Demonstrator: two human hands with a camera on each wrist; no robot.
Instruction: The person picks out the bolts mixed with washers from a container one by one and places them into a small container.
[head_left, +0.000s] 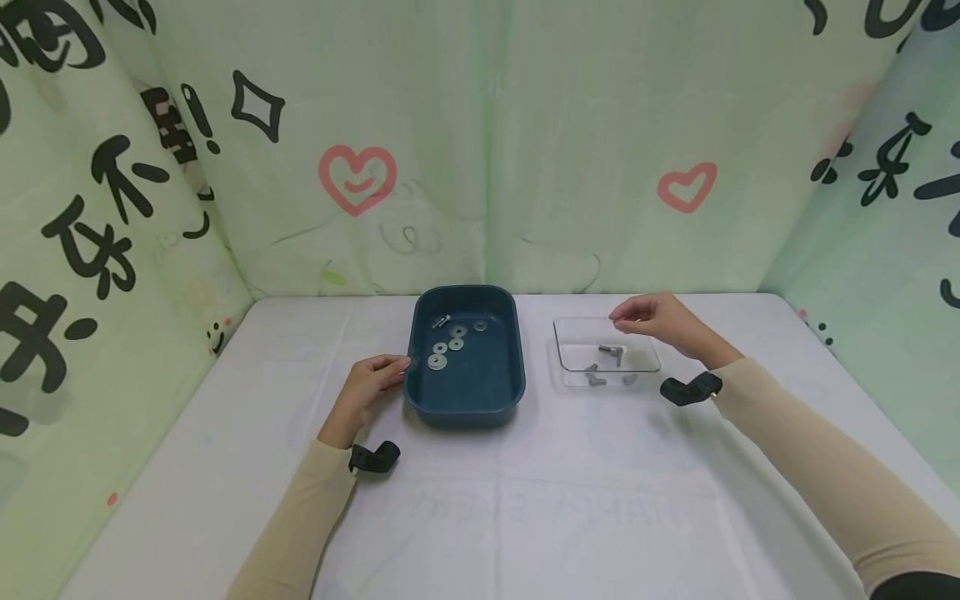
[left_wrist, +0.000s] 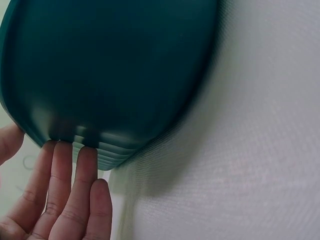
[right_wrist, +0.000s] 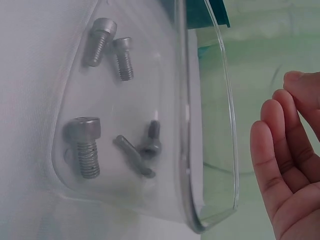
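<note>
A dark blue bin holds several flat metal washers and small shiny metal pieces that look like bolts. My left hand is at its left side; in the left wrist view the nearly straight fingers touch the outer wall, the thumb near the rim. To the right, a clear plastic box contains several socket head bolts. Above its far right rim hovers my right hand, fingers loosely bent, thumb close to the index finger. I see nothing held in it.
A white cloth covers the table. Green printed curtains close off the back and both sides. Each wrist wears a black camera band. A gap of white cloth separates the bin from the clear box.
</note>
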